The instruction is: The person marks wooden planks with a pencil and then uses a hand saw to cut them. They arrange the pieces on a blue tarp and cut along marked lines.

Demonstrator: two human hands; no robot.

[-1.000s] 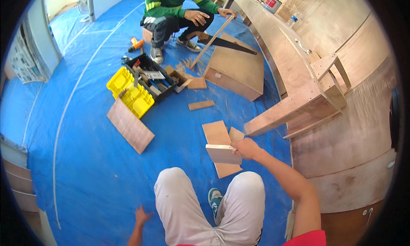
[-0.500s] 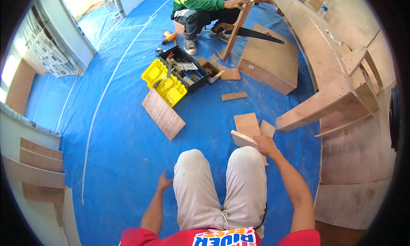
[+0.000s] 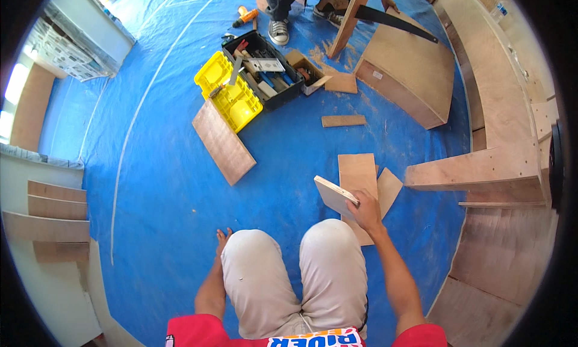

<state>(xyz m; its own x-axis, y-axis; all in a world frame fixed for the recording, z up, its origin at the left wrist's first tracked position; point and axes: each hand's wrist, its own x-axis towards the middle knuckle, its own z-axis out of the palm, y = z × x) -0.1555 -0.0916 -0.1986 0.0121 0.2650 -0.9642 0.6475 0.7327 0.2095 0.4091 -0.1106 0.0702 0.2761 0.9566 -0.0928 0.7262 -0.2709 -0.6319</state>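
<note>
My right hand grips a small plywood board by its near right edge, holding it tilted in front of my right knee. A small dark bit shows by those fingers, too small to name. Under the held piece, a longer plywood strip lies on the blue tarp, with another wood offcut slanting beside it. Next to my left knee, my left hand has its fingertips apart and nothing visible in it; the knee partly hides it.
Ahead sits a black toolbox with its yellow lid folded out, a plywood panel against it. Farther right, a co-worker's hand is near a wooden box and a handsaw. A wooden frame stands at right.
My right hand has lifted and tilted the board more upright. My left hand has shifted left, beside the knee. The view has tipped downward, cutting off the co-worker's upper body.
</note>
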